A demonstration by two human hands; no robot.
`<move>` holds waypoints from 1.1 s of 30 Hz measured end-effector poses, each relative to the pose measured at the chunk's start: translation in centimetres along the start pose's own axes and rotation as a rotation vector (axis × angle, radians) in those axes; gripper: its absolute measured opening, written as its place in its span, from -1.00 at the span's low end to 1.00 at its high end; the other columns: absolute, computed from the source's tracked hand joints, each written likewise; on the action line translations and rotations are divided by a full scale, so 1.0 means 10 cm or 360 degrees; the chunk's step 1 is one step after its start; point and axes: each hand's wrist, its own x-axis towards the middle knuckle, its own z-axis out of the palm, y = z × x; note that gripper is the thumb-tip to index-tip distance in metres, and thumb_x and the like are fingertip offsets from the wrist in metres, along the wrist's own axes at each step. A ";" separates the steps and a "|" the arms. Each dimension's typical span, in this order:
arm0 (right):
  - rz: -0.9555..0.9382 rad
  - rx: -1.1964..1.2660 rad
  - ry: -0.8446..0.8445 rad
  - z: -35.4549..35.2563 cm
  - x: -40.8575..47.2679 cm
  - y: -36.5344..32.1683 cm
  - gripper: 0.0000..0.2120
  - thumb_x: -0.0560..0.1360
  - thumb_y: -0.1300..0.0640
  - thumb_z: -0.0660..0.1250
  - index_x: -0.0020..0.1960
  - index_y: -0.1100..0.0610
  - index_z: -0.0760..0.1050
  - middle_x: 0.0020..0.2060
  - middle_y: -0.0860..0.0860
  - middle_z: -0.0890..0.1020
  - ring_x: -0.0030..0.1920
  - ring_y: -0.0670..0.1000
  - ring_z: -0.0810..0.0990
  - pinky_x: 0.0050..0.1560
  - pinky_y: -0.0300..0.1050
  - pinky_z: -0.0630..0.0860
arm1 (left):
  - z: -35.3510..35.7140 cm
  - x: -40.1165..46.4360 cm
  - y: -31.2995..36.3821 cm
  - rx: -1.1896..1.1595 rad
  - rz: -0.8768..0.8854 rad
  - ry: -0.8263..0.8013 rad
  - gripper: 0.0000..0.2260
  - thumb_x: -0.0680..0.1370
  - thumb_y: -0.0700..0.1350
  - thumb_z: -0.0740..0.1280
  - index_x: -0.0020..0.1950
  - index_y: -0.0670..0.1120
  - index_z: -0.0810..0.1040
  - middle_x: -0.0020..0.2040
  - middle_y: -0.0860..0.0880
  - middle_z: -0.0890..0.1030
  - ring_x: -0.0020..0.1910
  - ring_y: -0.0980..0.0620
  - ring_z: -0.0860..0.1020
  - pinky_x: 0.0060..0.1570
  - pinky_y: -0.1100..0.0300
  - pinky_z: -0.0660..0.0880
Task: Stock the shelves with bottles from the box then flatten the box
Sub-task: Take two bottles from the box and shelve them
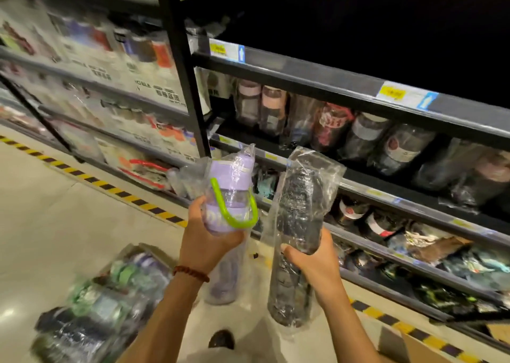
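My left hand (205, 241) grips a purple bottle (229, 194) with a green strap, wrapped in clear plastic. My right hand (314, 260) grips a dark bottle (299, 216) in a clear plastic bag. Both bottles are held up in front of the dark shelves (358, 188), roughly level with a shelf edge. Below them a second purple bottle (223, 280) and a second dark bottle (288, 293) appear, and I cannot tell how they are held. An open cardboard box (129, 252) full of several wrapped bottles sits on the floor at lower left.
Shelves on the right hold rows of wrapped bottles (367, 139). Shelves at left carry boxed goods (132, 67). Yellow-black tape (116, 191) marks the floor along the shelf base. Another cardboard piece (408, 346) lies at lower right. A shoe (222, 339) shows below.
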 end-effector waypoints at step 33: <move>-0.0017 -0.0174 0.0225 0.90 2.55 -0.67 -0.44 0.25 -0.01 0.54 0.15 -0.01 0.36 -0.06 -0.12 0.58 -0.10 -0.13 0.59 -0.22 -0.25 0.47 | 0.62 3.03 -0.51 -0.0242 0.0062 -0.0344 -0.24 0.05 0.08 0.51 0.16 -0.01 0.29 -0.01 0.18 0.45 -0.15 0.41 0.50 -0.23 0.50 0.44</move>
